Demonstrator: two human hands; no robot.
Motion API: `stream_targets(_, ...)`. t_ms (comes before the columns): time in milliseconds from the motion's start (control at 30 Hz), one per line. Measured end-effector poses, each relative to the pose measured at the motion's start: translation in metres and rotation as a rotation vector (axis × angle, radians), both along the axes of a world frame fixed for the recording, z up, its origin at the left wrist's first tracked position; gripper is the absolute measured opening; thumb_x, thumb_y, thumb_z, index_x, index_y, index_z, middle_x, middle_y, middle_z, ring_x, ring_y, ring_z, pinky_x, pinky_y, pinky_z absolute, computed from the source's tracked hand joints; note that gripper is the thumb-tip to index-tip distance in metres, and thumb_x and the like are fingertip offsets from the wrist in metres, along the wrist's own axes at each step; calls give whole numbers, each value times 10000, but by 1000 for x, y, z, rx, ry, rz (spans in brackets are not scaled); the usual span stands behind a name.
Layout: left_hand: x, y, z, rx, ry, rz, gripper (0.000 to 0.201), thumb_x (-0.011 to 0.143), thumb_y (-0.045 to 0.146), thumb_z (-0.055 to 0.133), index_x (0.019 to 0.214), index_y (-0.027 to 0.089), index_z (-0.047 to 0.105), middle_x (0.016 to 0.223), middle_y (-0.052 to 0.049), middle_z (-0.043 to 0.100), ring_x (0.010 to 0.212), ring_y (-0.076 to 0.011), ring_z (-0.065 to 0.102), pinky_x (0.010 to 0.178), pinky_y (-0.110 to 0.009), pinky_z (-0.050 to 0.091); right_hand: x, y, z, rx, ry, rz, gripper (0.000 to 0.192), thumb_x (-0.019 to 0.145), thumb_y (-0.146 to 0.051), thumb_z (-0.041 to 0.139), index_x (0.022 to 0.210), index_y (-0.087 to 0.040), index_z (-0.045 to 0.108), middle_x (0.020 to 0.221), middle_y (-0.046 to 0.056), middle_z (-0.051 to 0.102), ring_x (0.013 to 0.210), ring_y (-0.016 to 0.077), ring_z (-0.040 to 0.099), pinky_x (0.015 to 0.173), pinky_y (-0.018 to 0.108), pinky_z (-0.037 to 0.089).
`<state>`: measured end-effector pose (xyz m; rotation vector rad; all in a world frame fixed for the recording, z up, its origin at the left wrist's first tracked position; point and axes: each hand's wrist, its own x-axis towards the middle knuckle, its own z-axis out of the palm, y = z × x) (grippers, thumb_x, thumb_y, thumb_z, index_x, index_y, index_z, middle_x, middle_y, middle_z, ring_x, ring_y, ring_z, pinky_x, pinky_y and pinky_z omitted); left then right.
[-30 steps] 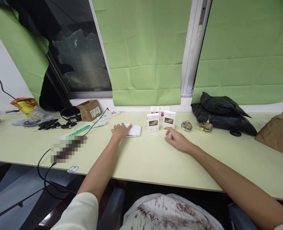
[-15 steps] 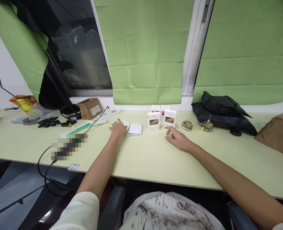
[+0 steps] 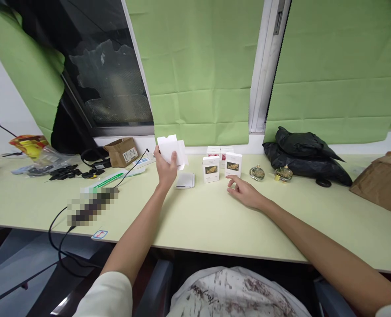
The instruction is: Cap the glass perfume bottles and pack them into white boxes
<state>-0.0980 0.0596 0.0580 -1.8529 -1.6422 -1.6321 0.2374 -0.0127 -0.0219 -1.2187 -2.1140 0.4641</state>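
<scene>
Two bare arms reach over a pale green desk [image 3: 198,220] set against a window with green blinds [image 3: 195,66]. The left hand [image 3: 165,169] is raised, fingers closed on a flat white carton [image 3: 170,149] held upright above more white cartons [image 3: 185,180] lying on the desk. The right hand [image 3: 244,193] rests on the desk, fingers loosely curled and holding nothing, just in front of upright white boxes [image 3: 233,164]. Two glass bottles [image 3: 257,172] stand beside a black bag [image 3: 304,154].

The left hand [image 3: 166,167], flat on the white card stack [image 3: 185,180] a second ago, now lifts a flattened white carton [image 3: 170,149] above that stack.
</scene>
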Motion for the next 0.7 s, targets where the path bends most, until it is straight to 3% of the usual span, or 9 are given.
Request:
stream_targets(233, 41, -23, -16, 116, -9, -292, 816, 1022, 599, 493, 1618, 171, 137, 1615, -211, 368, 1495, -299, 413, 1221, -407, 376, -10, -15, 15, 65, 70, -20, 272, 1021, -455, 507, 1236, -289, 519, 1076, 11, 705, 677, 155, 596, 703, 332, 483)
stream_targets(467, 78, -45, -45, -44, 124, -637, 853, 997, 531, 574, 1651, 218, 123, 1659, -190, 346, 1382, -315, 538, 1090, -406, 491, -15, -24, 22, 99, 75, -40, 316, 1012, -575, 522, 1067, -265, 536, 770, -22, 633, 660, 188, 584, 652, 313, 436)
stream_targets(633, 87, -50, -54, -205, 187, -674, 819, 1025, 520, 507, 1674, 275, 73, 1509, -148, 547, 984, -257, 709, 876, -378, 550, -15, -18, 14, 243, 16, -116, 367, 1067, -517, 395, 874, -241, 540, 813, 44, 662, 713, 211, 590, 682, 336, 433)
stream_targets(700, 88, -51, -55, -225, 210, -672, 777, 1035, 515, 483, 1671, 294, 95, 1522, -136, 542, 950, -252, 709, 873, -384, 541, -14, -17, 12, 269, 10, -136, 382, 1082, -490, 354, 840, -244, 518, 824, 55, 666, 730, 216, 594, 699, 342, 436)
